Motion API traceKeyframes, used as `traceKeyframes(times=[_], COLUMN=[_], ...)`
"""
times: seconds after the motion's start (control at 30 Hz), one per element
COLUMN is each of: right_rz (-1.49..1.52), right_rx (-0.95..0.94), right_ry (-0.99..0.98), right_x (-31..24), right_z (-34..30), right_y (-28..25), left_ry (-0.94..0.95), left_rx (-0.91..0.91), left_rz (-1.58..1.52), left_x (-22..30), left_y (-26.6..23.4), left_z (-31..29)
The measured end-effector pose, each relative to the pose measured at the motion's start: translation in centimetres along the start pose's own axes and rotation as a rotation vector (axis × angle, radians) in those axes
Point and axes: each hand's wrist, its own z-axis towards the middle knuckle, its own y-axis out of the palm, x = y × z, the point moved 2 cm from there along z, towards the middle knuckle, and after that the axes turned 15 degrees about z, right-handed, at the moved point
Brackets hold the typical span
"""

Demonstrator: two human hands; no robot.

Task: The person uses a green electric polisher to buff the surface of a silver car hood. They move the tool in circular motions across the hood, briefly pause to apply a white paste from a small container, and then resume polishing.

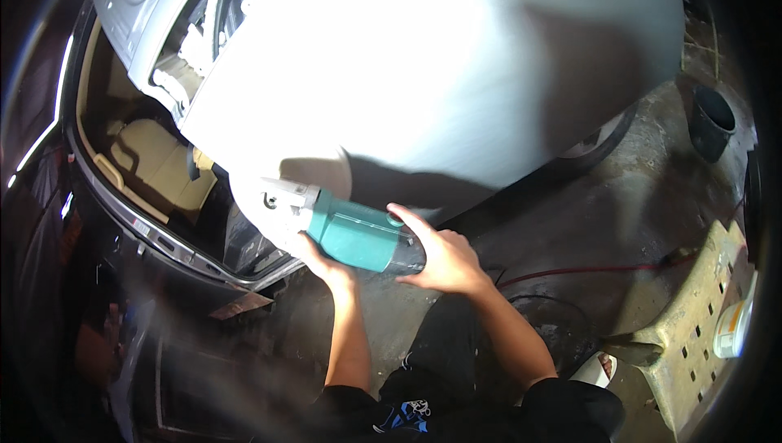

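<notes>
A teal power tool with a grey metal head, like an angle polisher or sander [354, 234], lies across both hands. Its head points left, close to a pale grey car body panel [407, 101], and glare washes out part of that area. My left hand [327, 270] supports the tool from below near its head, the fingers partly hidden behind it. My right hand [446, 260] wraps round the dark rear end, thumb along the top. A round pale shape, perhaps the tool's pad, shows beside the head; whether it touches the panel I cannot tell.
At left is a dark car body [106, 223] with an opening onto a beige seat [159, 162]. A black bucket [711, 125] stands at far right. Nearer are a perforated beige plastic seat [692, 337], a white tub [731, 331] and a red hose [586, 271] on the floor.
</notes>
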Motion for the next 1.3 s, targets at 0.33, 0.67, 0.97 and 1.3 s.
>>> traceKeyframes(times=[0.33, 0.67, 0.97, 1.3], right_rz=[0.559, 0.894, 0.653, 0.201], right_rx=[0.620, 0.722, 0.503, 0.060], right_ry=[-0.307, -0.146, -0.336, -0.102], right_x=[3.8, 3.9, 5.8, 1.4], right_z=[-3.6, -2.9, -0.8, 1.8], right_y=[-12.2, -11.1, 0.1, 7.9], left_ry=[0.535, 0.617, 0.479, 0.063], left_rx=[-0.639, -0.817, -0.660, -0.010], left_rz=[0.027, 0.264, 0.065, -0.024], left_x=[14.0, 15.4, 10.7, -2.6], left_y=[25.1, 28.7, 14.8, -5.1], left_z=[-5.0, -6.5, -1.4, 5.6])
